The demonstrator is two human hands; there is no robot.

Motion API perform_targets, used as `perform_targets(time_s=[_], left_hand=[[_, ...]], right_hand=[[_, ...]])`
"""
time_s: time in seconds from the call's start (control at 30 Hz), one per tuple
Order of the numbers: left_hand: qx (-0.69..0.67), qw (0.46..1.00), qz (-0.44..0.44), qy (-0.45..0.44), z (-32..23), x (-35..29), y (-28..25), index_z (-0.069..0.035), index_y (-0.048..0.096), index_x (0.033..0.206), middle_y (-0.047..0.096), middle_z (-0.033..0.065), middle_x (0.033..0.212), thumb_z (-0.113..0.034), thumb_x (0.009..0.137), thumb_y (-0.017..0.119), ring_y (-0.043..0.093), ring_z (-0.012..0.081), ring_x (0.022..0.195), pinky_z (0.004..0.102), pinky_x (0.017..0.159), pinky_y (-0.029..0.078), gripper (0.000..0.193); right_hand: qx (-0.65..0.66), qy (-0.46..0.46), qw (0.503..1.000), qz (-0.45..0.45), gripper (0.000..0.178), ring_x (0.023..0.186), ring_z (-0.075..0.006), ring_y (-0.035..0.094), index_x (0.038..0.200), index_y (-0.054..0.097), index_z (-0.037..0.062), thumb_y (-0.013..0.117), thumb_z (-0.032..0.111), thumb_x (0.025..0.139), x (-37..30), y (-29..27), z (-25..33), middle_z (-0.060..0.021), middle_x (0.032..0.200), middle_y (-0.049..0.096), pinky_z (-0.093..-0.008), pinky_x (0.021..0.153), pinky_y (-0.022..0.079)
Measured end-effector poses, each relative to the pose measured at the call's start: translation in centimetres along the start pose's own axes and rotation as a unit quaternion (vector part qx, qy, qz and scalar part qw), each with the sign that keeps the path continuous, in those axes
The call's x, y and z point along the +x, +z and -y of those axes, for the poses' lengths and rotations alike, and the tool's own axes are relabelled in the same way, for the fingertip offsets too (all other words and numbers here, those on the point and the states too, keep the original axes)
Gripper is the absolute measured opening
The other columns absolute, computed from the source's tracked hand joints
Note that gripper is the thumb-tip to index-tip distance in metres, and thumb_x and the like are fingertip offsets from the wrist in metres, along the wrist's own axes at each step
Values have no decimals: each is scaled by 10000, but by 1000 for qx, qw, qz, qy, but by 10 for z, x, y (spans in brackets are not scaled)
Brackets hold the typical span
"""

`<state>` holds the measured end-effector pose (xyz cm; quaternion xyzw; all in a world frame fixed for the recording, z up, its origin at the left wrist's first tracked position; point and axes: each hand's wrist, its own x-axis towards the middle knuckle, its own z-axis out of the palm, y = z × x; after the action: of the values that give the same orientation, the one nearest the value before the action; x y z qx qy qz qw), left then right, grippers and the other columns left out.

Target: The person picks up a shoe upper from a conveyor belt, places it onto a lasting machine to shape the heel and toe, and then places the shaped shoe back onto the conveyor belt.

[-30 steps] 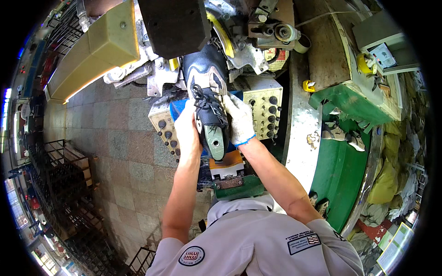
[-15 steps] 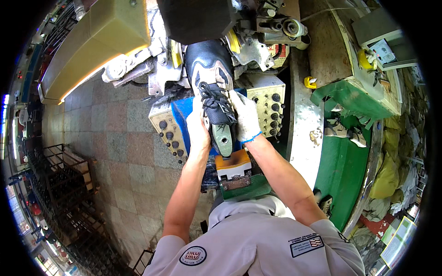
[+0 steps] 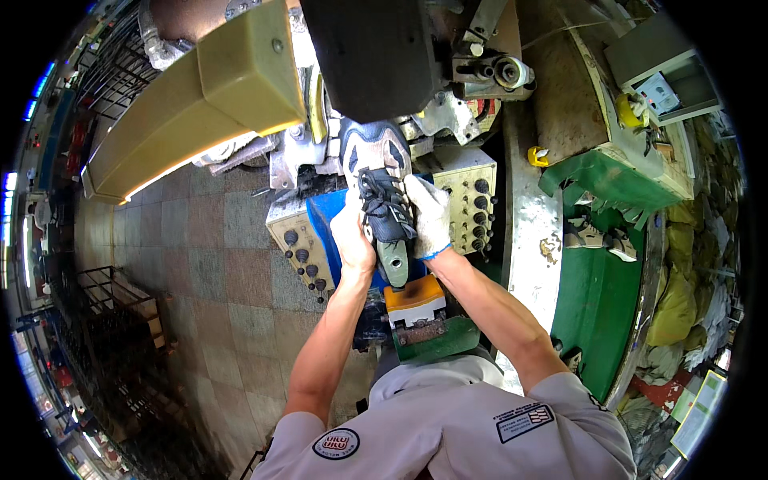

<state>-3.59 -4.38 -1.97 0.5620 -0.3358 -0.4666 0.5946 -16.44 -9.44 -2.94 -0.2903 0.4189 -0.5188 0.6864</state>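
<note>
A black and beige lace-up shoe sits on a green shoe last, its toe pointing away from me into a machine. My bare left hand is closed along the left side of the shoe. On the right side my right hand, in a white glove with a blue cuff, grips the shoe near the laces. The heel end of the last reaches down to an orange pad on the machine. A dark block overhangs the toe and hides its tip.
Control boxes with black knobs flank the shoe, a right one and a left one. A yellow machine cover juts out at the upper left. Right of me, more shoes lie on a green surface. A dark rack stands left.
The view has shifted slightly. The dark block and yellow cover appear lower in the picture, and the block hides more of the toe. Both hands keep their hold on the shoe.
</note>
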Motion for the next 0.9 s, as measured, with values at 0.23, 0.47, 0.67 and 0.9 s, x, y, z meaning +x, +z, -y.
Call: perform_targets(time_s=[0.23, 0.47, 0.67, 0.9], left_hand=[[63, 994, -29, 90, -1, -9, 3, 73, 645, 1151, 716, 104, 938, -233, 1041, 425, 615, 136, 845, 299, 760, 491, 393], [95, 988, -55, 107, -14, -11, 6, 64, 635, 1060, 652, 57, 823, -271, 1069, 402, 525, 105, 750, 285, 675, 437, 408], [-32, 996, -86, 8, -14, -45, -11, 91, 539, 1365, 656, 161, 1242, -308, 1084, 433, 649, 212, 1072, 322, 925, 495, 500], [123, 982, -65, 126, -67, -92, 9, 114, 439, 1431, 585, 242, 1334, -345, 995, 622, 589, 282, 1187, 375, 1025, 449, 659]], right_hand=[[-12, 14, 1000, 4, 251, 750, -88, 616, 986, 718, 8, 629, 243, 976, -7, 2, 9, -17, 876, 700, -252, 660, 492], [-7, 42, 999, 8, 286, 813, -85, 610, 1027, 728, 6, 628, 270, 984, -4, 1, 14, -19, 917, 702, -251, 734, 490], [-78, -20, 997, -9, 509, 919, -162, 654, 1275, 626, -29, 643, 388, 984, -32, -63, 25, -122, 1095, 702, -274, 787, 529], [-2, -23, 989, -145, 562, 938, -331, 721, 1338, 516, -79, 652, 326, 973, -99, -151, 56, -241, 1182, 677, -403, 767, 591]])
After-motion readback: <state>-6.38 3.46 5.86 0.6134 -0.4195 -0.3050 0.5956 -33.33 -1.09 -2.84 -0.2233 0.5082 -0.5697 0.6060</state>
